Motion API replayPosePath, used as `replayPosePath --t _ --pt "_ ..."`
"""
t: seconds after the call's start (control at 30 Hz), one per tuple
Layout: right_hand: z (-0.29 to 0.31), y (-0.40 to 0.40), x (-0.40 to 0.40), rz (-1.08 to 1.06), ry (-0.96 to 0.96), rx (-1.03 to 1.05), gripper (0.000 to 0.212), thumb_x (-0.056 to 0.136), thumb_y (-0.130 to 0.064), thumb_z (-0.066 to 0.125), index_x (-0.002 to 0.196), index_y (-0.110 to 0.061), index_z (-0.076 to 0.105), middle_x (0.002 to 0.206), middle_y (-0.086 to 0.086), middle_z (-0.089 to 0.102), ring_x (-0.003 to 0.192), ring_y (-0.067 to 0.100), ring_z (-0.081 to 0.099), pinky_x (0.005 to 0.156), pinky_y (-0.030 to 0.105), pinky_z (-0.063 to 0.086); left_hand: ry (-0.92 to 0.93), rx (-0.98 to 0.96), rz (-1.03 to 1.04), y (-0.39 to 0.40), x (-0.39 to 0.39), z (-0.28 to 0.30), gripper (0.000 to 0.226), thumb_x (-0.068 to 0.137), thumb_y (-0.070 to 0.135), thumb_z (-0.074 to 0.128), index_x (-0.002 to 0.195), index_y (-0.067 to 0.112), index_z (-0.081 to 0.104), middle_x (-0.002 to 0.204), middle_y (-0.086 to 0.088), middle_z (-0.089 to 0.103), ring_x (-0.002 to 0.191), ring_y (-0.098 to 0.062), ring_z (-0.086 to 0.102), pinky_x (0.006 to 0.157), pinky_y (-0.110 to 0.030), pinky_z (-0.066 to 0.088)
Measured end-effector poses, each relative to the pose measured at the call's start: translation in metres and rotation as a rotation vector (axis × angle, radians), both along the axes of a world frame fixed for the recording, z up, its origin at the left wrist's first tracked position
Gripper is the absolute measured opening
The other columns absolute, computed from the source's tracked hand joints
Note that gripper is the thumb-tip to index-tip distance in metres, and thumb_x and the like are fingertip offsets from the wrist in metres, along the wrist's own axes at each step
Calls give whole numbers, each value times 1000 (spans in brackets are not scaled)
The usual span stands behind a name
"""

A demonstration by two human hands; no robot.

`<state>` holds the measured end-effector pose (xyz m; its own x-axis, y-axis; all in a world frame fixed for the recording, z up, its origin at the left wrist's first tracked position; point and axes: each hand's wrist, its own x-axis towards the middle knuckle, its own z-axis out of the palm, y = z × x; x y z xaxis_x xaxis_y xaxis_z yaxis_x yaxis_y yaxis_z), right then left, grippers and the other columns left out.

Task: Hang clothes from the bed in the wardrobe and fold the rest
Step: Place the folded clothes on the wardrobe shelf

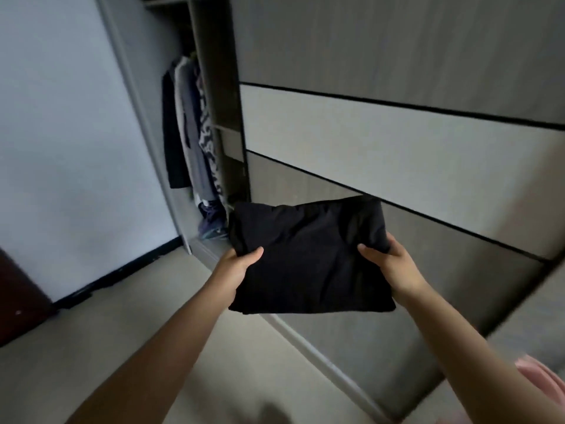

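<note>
Folded black garment (308, 255) held in mid-air before the wardrobe's sliding door (382, 139). The 2 hands clamp it from opposite sides: left hand (235, 269) and right hand (388, 260), thumbs on top (fingers hidden beneath). Hanging clothes (189, 139) fill the open compartment at left, above the pale floor (101, 332).
</note>
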<state>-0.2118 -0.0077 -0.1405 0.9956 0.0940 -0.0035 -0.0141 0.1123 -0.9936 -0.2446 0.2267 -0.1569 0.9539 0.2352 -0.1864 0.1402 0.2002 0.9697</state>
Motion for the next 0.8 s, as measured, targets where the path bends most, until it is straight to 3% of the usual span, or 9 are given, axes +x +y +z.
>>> replayPosePath --t 0.17,0.27,0.4,0.53,0.63,0.73,0.8 --pt "15 97 96 113 -14 51 19 89 2 52 99 -14 58 91 1 65 83 16 62 64 16 54 -53 51 117 92 71 27 38 89 10 57 126 12 52 121 -7 59 111 -27 55 99 -39 41" --pt "29 164 171 168 -24 77 23 88 3 51 99 -15 59 92 0 65 83 14 62 68 17 54 -68 70 180 157 136 49 40 89 11 58 128 14 52 123 -9 59 112 -30 56 102 -43 41" --pt "54 237 247 193 -71 52 26 89 1 52 93 -24 57 98 2 64 91 20 60 89 36 46 -95 97 207 219 201 74 39 89 11 58 127 11 52 122 -9 60 109 -28 58 100 -41 43" --pt "71 316 315 214 -112 10 26 88 3 52 94 -22 57 94 -3 62 98 26 58 93 38 43 -122 96 281 290 255 84 41 88 8 58 129 10 51 121 -10 60 107 -28 58 95 -36 44" --pt "73 369 357 234 -113 22 28 89 2 52 108 -18 54 95 -4 62 96 23 59 88 35 44 -132 103 264 344 294 85 42 89 8 57 130 12 49 120 -9 60 106 -27 58 90 -34 44" --pt "76 418 397 206 -92 46 25 90 -1 52 97 -24 56 93 -3 63 86 15 59 73 28 47 -150 215 206 404 346 91 45 88 13 60 131 14 49 123 -8 59 109 -27 58 100 -40 43" --pt "80 445 421 157 -81 56 25 90 -2 52 93 -26 56 96 1 63 87 17 60 75 28 47 -189 297 159 436 381 98 43 88 15 60 130 16 50 122 -3 59 111 -24 57 103 -41 40"
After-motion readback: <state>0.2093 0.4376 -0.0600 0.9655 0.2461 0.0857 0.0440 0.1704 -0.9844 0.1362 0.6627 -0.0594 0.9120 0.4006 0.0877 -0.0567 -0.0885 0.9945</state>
